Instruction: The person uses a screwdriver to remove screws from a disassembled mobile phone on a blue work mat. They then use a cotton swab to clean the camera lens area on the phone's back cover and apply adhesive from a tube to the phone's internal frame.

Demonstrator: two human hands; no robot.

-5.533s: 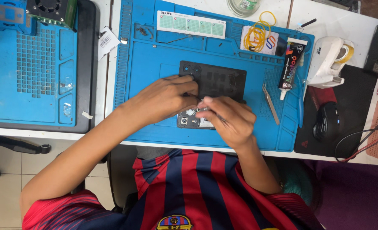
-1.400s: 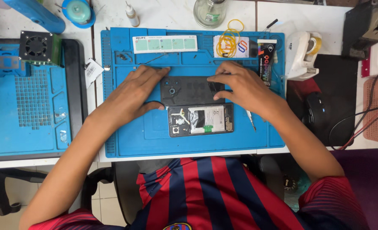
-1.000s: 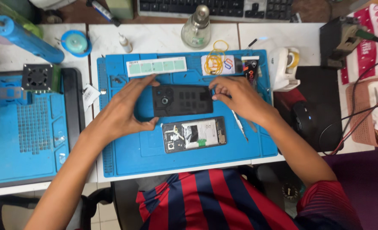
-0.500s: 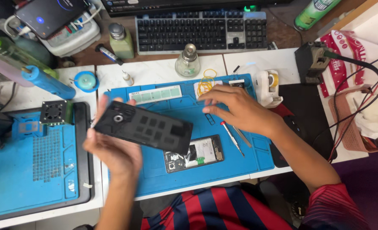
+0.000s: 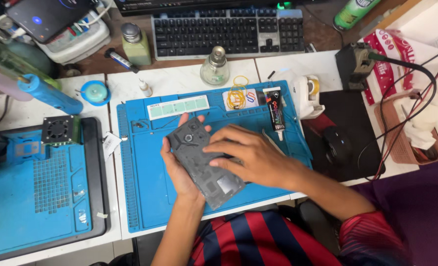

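My left hand holds a dark grey phone back panel from beneath, lifted above the blue work mat, with its inner side facing up. My right hand rests on top of the panel's right half, fingers spread and pressing on it. The opened phone body that lay on the mat is hidden under my hands and the panel. A pair of tweezers lies on the mat just right of my right hand.
A glue tube, yellow rubber bands and a pale label strip lie along the mat's far edge. A glass bottle, keyboard, tape dispenser and black mouse are around. Another blue mat with a small fan is at left.
My left hand lifted the back panel off the mat, flipped it and brought it to the centre. My right hand moved from the mat's far right onto the panel. The view tilted up.
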